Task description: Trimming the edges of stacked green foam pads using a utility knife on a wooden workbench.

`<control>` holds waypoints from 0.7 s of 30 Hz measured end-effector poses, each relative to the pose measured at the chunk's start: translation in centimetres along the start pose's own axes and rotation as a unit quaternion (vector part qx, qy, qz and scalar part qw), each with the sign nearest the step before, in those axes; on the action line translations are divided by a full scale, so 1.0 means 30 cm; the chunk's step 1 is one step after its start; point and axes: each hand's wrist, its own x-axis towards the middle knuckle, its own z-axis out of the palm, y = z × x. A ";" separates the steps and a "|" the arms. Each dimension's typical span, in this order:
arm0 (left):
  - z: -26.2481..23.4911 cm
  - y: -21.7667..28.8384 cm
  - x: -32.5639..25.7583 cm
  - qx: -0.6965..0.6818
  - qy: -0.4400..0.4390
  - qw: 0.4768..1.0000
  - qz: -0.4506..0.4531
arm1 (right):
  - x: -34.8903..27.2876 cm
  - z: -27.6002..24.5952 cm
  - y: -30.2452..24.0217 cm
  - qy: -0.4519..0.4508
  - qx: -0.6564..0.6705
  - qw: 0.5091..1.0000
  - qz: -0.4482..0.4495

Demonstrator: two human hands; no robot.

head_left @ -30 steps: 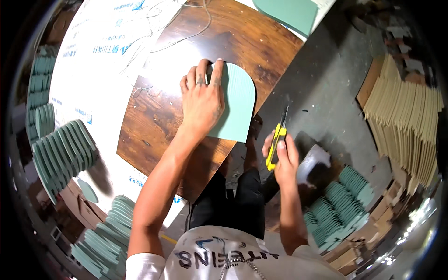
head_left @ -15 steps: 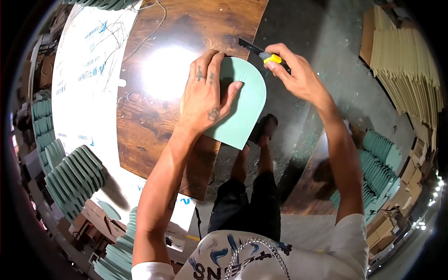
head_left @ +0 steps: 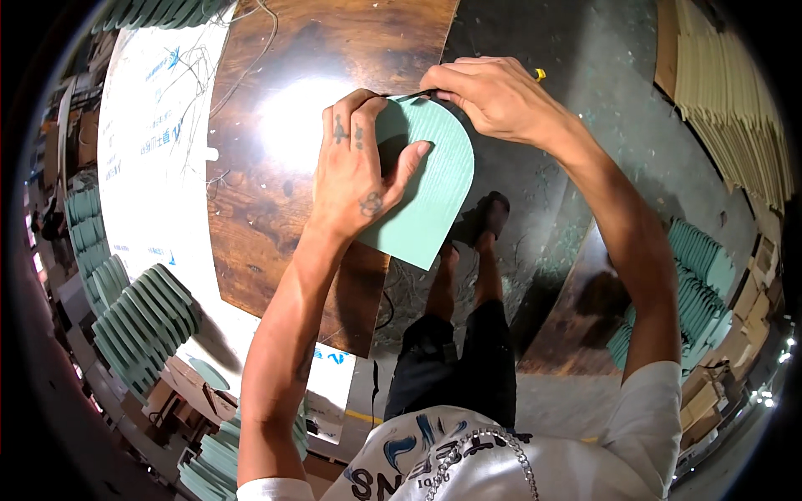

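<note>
A pale green panel (head_left: 439, 179), rounded at its far end and cut straight at the near one, lies partly over the right edge of the wooden tabletop. My left hand (head_left: 359, 154) holds its left side, fingers bent at the far edge and thumb stretched across the top face. In my right hand (head_left: 493, 96) is a utility knife (head_left: 540, 75) with a dark blade and a yellow part. The blade meets the panel's rounded far edge, close to my left fingertips. My right fingers cover most of the knife's handle.
Brown wooden boards form the tabletop (head_left: 251, 234); a thin cable (head_left: 271, 29) lies at its far left. Stacked green panels stand at the left (head_left: 146, 326) and right (head_left: 697, 284). Yellowish sheets (head_left: 723, 100) are piled at the far right. Scraps litter the grey floor (head_left: 535, 209).
My right hand has moved left and farther away, turning the knife so that its blade now meets the panel's far edge. My left hand remains on the panel.
</note>
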 end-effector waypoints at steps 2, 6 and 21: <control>-0.001 0.006 0.004 0.008 -0.005 1.000 0.000 | -0.006 -0.004 -0.009 0.024 0.000 0.999 -0.023; -0.003 0.003 0.008 0.025 -0.008 1.000 0.007 | -0.025 0.006 -0.016 0.037 0.000 0.999 -0.011; 0.015 -0.015 0.007 0.066 0.017 0.998 0.016 | -0.368 0.118 -0.243 0.093 -0.073 0.991 0.066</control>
